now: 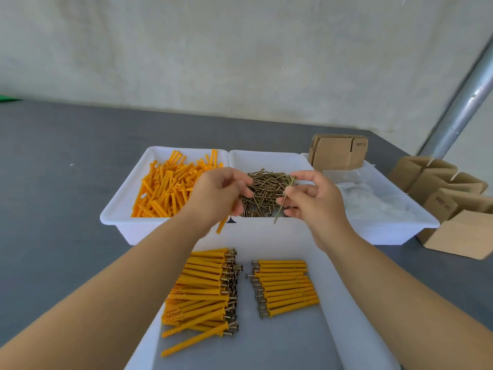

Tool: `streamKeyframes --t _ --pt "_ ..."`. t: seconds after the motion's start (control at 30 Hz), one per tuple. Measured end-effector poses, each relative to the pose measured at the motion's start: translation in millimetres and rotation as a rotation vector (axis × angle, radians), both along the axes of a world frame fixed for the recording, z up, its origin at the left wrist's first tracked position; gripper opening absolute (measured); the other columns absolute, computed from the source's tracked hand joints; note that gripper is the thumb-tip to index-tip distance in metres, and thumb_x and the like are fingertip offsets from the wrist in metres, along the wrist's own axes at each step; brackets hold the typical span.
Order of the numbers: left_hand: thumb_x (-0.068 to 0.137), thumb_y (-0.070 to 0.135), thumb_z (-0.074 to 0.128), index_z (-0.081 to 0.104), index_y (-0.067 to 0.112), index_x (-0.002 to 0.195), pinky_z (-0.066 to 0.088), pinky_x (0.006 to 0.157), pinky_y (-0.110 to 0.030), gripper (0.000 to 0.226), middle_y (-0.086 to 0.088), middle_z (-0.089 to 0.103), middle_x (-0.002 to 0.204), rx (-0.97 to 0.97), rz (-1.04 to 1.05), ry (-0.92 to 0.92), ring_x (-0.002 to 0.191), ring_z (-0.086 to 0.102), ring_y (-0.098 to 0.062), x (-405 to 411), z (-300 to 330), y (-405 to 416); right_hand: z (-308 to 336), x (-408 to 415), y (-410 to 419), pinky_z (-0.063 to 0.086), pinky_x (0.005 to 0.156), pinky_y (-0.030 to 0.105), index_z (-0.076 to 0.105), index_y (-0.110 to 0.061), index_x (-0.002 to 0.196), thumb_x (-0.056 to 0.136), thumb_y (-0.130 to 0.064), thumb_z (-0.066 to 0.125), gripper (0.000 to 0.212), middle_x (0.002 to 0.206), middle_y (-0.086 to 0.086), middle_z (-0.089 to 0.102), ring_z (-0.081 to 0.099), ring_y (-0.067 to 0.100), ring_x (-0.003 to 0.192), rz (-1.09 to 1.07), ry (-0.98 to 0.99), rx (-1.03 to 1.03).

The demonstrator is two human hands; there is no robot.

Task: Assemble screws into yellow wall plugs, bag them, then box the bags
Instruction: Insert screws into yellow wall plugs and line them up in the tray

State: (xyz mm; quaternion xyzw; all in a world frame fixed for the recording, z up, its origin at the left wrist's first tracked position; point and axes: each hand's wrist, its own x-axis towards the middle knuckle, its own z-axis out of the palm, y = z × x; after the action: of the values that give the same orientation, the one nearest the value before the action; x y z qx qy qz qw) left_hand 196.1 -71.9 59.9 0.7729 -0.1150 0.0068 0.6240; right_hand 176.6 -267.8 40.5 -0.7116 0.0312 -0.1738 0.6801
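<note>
**Caller:** What have you got in your fingers right now?

**Me:** My right hand (314, 201) pinches one brass screw (284, 201), thumb and forefinger near its head, the tip pointing down toward me. My left hand (221, 196) has its fingers curled round a yellow wall plug (222, 225); only the plug's end pokes out below my palm. The two are near each other, not yet joined.

**Caller:** And around your hands?

**Me:** Right under my fingertips is the tray of loose screws (269, 188). Just left of my left hand is the tray of empty plugs (165, 188). Beyond my right hand, a tray of clear plastic bags (373, 198).

**Caller:** How far along are you?

**Me:** Below my wrists, the near tray (336, 311) holds two batches of finished plugs with screws in: a big pile (202, 287) on the left, a neat row (285, 287) on the right. So assembly's well underway, I'd say, but both supply trays are far from empty. I see nothing bagged. The cardboard boxes (453, 206), off past my right hand, stand open, and a flat stack (337, 152) waits behind.
</note>
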Motion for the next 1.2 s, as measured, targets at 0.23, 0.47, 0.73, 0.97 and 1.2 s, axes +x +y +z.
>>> streamKeyframes --t 0.23,0.47,0.73,0.97,1.2 --pt "0.099 0.000 0.053 0.067 0.004 0.102 0.060 0.068 -0.031 0.015 -0.012 0.074 0.089 0.027 -0.213 0.178 0.074 0.073 -0.015 -33.5 -25.9 -27.6 -18.0 -9.9 1.7 0.055 0.056 0.024 0.060 -0.022 0.108 0.097 -0.012 0.063 0.016 0.084 0.004 0.075 0.076 0.020 0.075 -0.070 -0.051 0.118" --pt "0.096 -0.004 0.057 0.055 0.016 0.122 0.061 0.070 -0.035 0.033 -0.015 0.075 0.091 0.059 -0.306 0.193 0.083 0.076 -0.022 -35.0 -32.1 -33.4 -24.1 -8.3 -2.8 0.058 0.060 0.028 0.059 -0.023 0.106 0.097 -0.009 0.062 0.017 0.081 0.004 0.075 0.076 0.022 0.074 -0.058 -0.071 0.079" --pt "0.094 0.005 0.065 0.057 0.016 0.123 0.059 0.070 -0.029 0.032 -0.008 0.077 0.089 0.036 -0.294 0.052 0.083 0.074 -0.017 -31.3 -32.4 -31.4 -24.6 -17.3 2.1 0.062 0.066 0.041 0.070 -0.020 0.096 0.094 -0.020 0.066 0.004 0.083 0.000 0.074 0.074 0.016 0.078 0.037 -0.109 -0.211" --pt "0.088 -0.002 0.069 0.067 0.008 0.109 0.058 0.069 -0.034 0.022 -0.009 0.077 0.087 0.109 -0.325 -0.032 0.083 0.070 -0.029 -32.8 -30.6 -29.6 -15.4 -20.1 -1.3 0.052 0.065 0.030 0.069 -0.024 0.100 0.091 -0.041 0.050 0.027 0.093 -0.014 0.070 0.065 0.003 0.075 -0.176 -0.186 -0.103" --pt "0.077 0.002 0.076 0.061 0.019 0.074 0.056 0.064 -0.031 0.023 0.009 0.064 0.070 0.460 -0.220 -0.167 0.068 0.068 -0.011 -37.3 -46.9 -46.9 -16.5 -20.6 -3.5 0.049 0.062 0.024 0.067 -0.025 0.100 0.096 -0.032 0.051 0.018 0.098 -0.012 0.069 0.063 0.001 0.072 -0.178 -0.182 -0.101"
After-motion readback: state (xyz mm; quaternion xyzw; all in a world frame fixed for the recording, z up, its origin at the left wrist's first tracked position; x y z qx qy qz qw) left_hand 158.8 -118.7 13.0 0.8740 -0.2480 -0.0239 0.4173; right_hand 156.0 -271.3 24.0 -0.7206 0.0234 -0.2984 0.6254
